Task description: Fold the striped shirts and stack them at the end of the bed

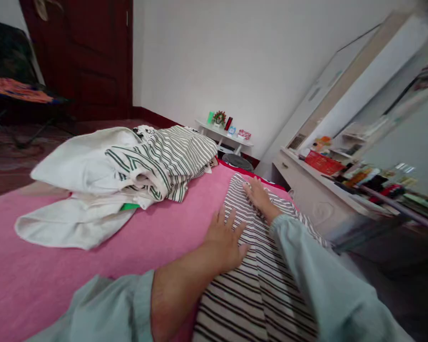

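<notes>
A garment with dark stripes on an off-white ground (249, 304) lies spread out lengthwise on the pink bed cover (171, 237). My left hand (226, 242) rests palm down at the garment's left edge, fingers spread. Farther up, my right hand (258, 197) lies on its far part, the fingers stretched out. Neither hand grips the cloth. A line like a seam or fold runs down the middle of the striped fabric. My right forearm and sleeve hide some of its right side.
To the left, a pile of white and green-striped clothes (157, 161) sits on the bed. A cluttered dresser (317, 190) stands close on the right. Beyond the bed are a small white shelf (217, 129) and a dark round object (237, 161). A folding chair (17, 90) stands by the door.
</notes>
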A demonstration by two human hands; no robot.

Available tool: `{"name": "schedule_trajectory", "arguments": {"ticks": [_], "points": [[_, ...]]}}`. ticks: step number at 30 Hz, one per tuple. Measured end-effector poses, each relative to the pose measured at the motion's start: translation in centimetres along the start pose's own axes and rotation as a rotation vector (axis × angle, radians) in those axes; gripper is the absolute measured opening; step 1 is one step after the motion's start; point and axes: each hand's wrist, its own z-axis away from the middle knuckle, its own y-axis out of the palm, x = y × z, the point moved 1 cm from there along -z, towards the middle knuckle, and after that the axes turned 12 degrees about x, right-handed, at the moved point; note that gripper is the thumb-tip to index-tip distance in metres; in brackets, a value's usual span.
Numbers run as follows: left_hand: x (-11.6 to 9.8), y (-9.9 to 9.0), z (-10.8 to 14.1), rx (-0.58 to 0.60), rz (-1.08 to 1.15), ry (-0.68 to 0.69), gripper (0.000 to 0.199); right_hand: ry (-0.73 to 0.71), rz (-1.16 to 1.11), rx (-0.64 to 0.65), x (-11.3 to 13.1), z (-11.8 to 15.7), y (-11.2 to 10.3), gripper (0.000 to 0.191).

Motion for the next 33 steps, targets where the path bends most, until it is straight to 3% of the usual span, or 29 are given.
{"name": "schedule_trajectory", "arguments": {"ticks": [3, 5, 8, 10, 13, 16, 20, 26, 30, 33], "points": [[0.2, 0.3, 0.0, -0.024, -0.014, 0.008, 0.066, 0.060, 0.059, 0.178, -4.0, 3.1, 1.1, 0.062], [0.3, 0.4, 0.1, -0.034, -0.026, 0.011, 0.067, 0.198, 0.073, 0.261, -6.2, 4.9, 1.0, 0.063], [0.4, 0.5, 0.1, -0.041, -0.040, 0.016, 0.066, 0.390, 0.088, 0.236, -7.5, 7.4, -0.1, 0.068], [0.5, 0.5, 0.0, -0.042, -0.049, 0.021, 0.067, 0.378, 0.100, 0.121, -6.9, 9.7, -0.8, 0.068], [0.6, 0.7, -0.1, -0.055, -0.063, 0.026, 0.067, 0.141, 0.070, -0.009, -4.2, 14.5, -1.0, 0.060], [0.6, 0.8, -0.1, -0.070, -0.072, 0.029, 0.066, -0.132, -0.046, -0.054, -0.8, 19.9, -0.4, 0.050], [0.3, 0.8, 0.2, -0.124, -0.093, 0.033, 0.064, -0.341, -0.200, -0.092, 2.9, 25.0, 0.0, 0.046], [-0.5, 1.1, 3.0, -0.149, -0.156, -0.028, 0.062, -0.506, -0.209, -0.190, 5.2, 26.9, -0.6, 0.039], [-2.7, 0.8, 7.2, -0.187, -0.260, 0.120, 0.046, -0.437, -0.248, -0.240, 5.0, 26.7, -0.6, 0.035], [-5.4, -0.1, 10.3, -0.089, -0.271, 0.252, 0.032, -0.306, -0.366, -0.253, 4.2, 26.3, 0.0, 0.043]]}}
